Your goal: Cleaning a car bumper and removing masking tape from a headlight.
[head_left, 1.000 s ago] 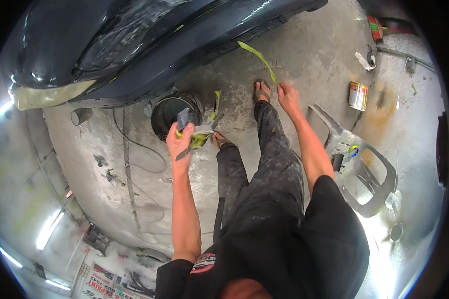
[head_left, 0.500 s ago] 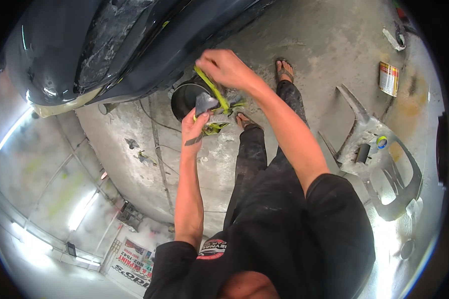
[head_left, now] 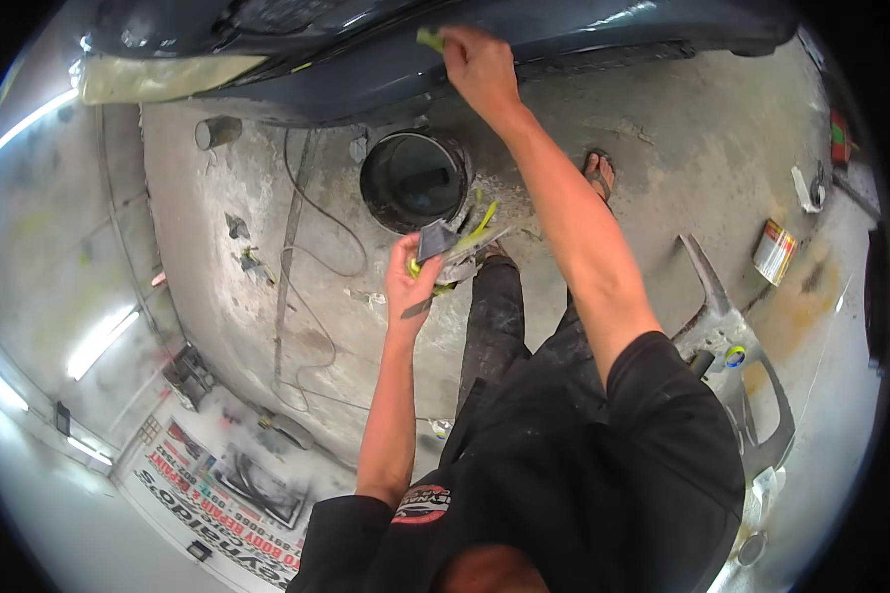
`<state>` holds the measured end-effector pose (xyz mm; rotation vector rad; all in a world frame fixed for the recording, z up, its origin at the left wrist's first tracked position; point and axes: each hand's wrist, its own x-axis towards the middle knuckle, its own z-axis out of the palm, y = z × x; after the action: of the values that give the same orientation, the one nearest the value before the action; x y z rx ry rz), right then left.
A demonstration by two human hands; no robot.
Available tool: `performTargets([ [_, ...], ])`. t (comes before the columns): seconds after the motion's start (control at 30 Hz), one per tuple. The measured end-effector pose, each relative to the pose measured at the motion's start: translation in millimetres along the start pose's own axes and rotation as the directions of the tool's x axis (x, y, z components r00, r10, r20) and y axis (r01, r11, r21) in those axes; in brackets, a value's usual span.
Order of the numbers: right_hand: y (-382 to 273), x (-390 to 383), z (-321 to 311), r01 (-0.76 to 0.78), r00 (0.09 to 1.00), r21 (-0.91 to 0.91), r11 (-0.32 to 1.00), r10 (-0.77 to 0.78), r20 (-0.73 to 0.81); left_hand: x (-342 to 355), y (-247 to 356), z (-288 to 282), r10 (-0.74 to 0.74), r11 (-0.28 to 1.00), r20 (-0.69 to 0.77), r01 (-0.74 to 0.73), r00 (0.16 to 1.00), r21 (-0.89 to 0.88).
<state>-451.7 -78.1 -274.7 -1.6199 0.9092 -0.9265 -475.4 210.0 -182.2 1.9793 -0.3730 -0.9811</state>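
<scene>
My right hand (head_left: pixel 482 74) is raised at the dark car body panel (head_left: pixel 583 44), fingers pinched on a short yellow-green strip of masking tape (head_left: pixel 430 40). I cannot tell whether the strip touches the panel. Lower down, my left hand (head_left: pixel 407 282) is closed on a crumpled bundle. In it are a dark grey sheet (head_left: pixel 435 240), perhaps sandpaper, and yellow-green tape strips (head_left: pixel 483 223) sticking out to the right. Just beyond the left hand stands a black bucket (head_left: pixel 368 188) with dark liquid in it.
A tin can (head_left: pixel 218 131) lies on the concrete floor near a thin cable (head_left: pixel 351 267). Tape scraps (head_left: pixel 252 265) are scattered at left. To the right are a pale grey car part (head_left: pixel 752 376) with a tape roll on it and a paint can (head_left: pixel 774 251). My sandalled foot (head_left: pixel 598 170) is nearby.
My right hand has moved up and away from the bundle to the car panel, carrying a tape strip. My left hand stays closed on the bundle. The view has turned, and the bucket shows more fully.
</scene>
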Motion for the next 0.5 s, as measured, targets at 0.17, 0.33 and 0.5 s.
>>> performTargets([
  [0.17, -62.1, -78.9, -11.4, 0.021, 0.48, 0.161, 0.987, -0.151, 0.864, 24.9, 12.6, 0.6, 0.199, 0.978, -0.122, -0.205, 0.972, -0.045],
  [0.33, -49.1, -68.8, -19.2, -0.402, 0.753, 0.262, 0.877, 0.155, 0.64, 23.8, -4.8, -22.9, 0.002, 0.998, -0.116, 0.006, 0.993, 0.069],
  [0.5, 12.6, 16.7, -2.3, -0.028, 0.933, 0.213, 0.977, 0.102, -0.345, 11.4, -32.6, -34.0, 0.097, 0.992, -0.123, -0.085, 0.988, 0.094],
])
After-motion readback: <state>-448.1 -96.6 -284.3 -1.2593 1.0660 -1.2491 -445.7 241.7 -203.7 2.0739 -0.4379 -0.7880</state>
